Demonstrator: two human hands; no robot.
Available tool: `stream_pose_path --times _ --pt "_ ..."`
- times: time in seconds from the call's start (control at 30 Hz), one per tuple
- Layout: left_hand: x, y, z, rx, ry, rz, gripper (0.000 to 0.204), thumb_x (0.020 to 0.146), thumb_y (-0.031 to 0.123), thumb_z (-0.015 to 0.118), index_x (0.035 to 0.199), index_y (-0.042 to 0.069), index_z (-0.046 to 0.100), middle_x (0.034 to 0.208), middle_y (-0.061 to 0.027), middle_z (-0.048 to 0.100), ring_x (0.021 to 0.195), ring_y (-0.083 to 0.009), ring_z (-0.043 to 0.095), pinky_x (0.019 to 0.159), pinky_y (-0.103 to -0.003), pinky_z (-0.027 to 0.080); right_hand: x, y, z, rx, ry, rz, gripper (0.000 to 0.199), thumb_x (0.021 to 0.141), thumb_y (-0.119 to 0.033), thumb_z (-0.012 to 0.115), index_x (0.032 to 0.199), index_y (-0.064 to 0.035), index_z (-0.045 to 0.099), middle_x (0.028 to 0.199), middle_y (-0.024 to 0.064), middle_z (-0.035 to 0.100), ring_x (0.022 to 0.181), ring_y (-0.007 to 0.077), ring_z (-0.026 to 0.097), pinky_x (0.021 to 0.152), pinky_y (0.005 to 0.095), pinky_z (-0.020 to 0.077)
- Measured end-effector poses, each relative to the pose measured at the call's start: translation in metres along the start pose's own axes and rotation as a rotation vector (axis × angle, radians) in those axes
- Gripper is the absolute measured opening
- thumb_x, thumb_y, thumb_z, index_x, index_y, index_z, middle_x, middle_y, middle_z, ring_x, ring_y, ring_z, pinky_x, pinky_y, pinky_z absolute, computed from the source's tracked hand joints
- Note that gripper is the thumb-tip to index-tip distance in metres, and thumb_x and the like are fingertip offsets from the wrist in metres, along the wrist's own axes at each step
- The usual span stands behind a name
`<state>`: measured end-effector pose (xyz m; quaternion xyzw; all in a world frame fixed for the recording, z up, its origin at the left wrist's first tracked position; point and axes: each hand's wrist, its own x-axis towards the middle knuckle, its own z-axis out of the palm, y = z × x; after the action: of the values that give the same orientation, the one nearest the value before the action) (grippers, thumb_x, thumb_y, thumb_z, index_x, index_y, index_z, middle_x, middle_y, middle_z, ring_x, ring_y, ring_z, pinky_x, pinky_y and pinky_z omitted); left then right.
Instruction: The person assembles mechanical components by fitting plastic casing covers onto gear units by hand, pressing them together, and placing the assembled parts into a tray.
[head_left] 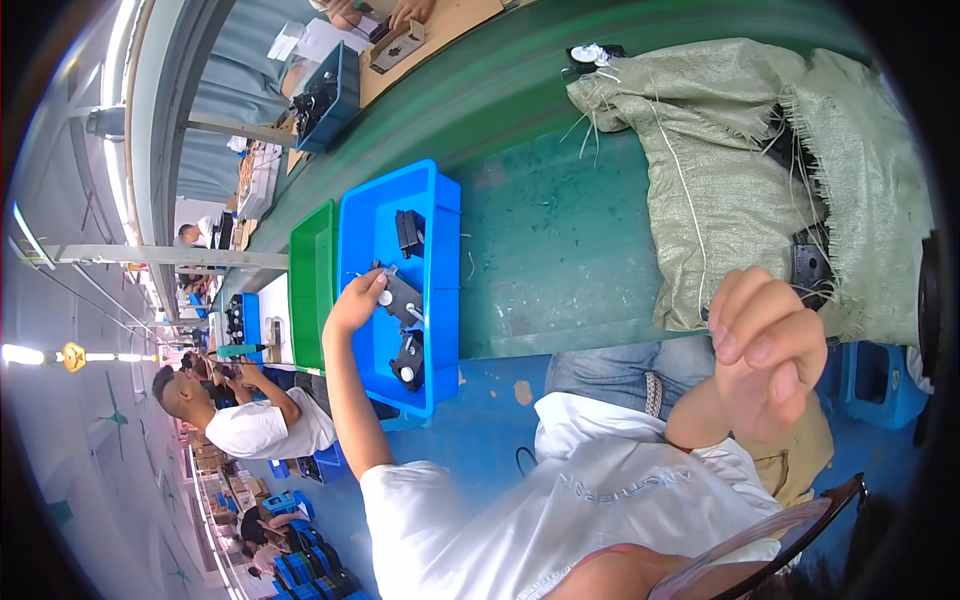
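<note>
Pinching the edge of a black plastic part with a round white disc (404, 303), the left hand (355, 300) has its fingertips drawn together inside a bright blue rectangular plastic tray (447, 300); a black block-shaped part (409, 233) and a black angular part (407, 360) lie on either side of it. The right hand (770, 345) is raised with fingers loosely curled before a pale green woven sack (690, 200), and whether it holds anything I cannot tell; the sack lies on the green surface (550, 230); a green plastic tray (312, 285) adjoins the blue one.
</note>
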<state>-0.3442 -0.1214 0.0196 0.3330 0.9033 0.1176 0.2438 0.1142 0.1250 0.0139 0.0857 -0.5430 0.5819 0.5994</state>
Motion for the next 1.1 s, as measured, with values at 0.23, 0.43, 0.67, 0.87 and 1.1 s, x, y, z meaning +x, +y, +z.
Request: stream_pose_path --times 0.23,0.43,0.67,0.87,1.1 --pt "0.025 0.065 0.012 0.419 0.237 0.268 0.061 0.083 0.025 0.071 0.136 0.001 0.053 0.119 -0.0189 0.064 0.096 -0.0322 0.065 0.088 -0.04 0.051 -0.011 0.012 0.001 0.059 0.136 0.053 0.017 0.092 -0.02 0.046 0.092 -0.006 0.056 0.08 0.01 0.057 0.072 0.0177 0.046 0.067 0.0291 0.0384" --pt "0.055 0.071 0.019 0.112 0.175 0.348 0.061 0.081 0.03 0.075 0.13 0.0 0.056 0.111 -0.0218 0.067 0.096 -0.0341 0.067 0.085 -0.041 0.052 -0.014 0.021 0.0 0.078 0.245 0.094 0.015 0.089 -0.015 0.048 0.089 -0.0028 0.057 0.077 0.012 0.057 0.07 0.019 0.049 0.066 0.0292 0.0394" --pt "0.061 0.129 0.003 0.29 0.042 -0.303 0.052 0.081 0.035 0.076 0.116 -0.002 0.064 0.09 -0.0164 0.071 0.088 -0.0355 0.068 0.081 -0.042 0.054 -0.018 0.027 -0.008 0.049 0.337 0.1 0.015 0.087 -0.014 0.048 0.087 -0.0018 0.058 0.077 0.0121 0.056 0.069 0.0186 0.049 0.065 0.0282 0.0393" --pt "0.077 0.154 -0.001 0.855 0.246 -0.057 0.037 0.08 0.035 0.072 0.098 0.002 0.07 0.078 -0.0146 0.071 0.079 -0.0363 0.068 0.073 -0.044 0.055 -0.018 0.033 -0.013 0.003 0.394 0.203 0.016 0.085 -0.013 0.05 0.085 -0.0002 0.059 0.078 0.0126 0.057 0.07 0.0185 0.051 0.066 0.027 0.0406" --pt "0.167 0.222 0.001 0.661 0.348 0.456 0.029 0.08 0.022 0.068 0.102 0.004 0.07 0.088 -0.0145 0.072 0.081 -0.0354 0.068 0.073 -0.044 0.054 -0.014 0.031 -0.011 -0.048 0.431 0.281 0.015 0.084 -0.011 0.051 0.086 0.0003 0.061 0.08 0.012 0.058 0.07 0.0179 0.052 0.067 0.0269 0.0427"
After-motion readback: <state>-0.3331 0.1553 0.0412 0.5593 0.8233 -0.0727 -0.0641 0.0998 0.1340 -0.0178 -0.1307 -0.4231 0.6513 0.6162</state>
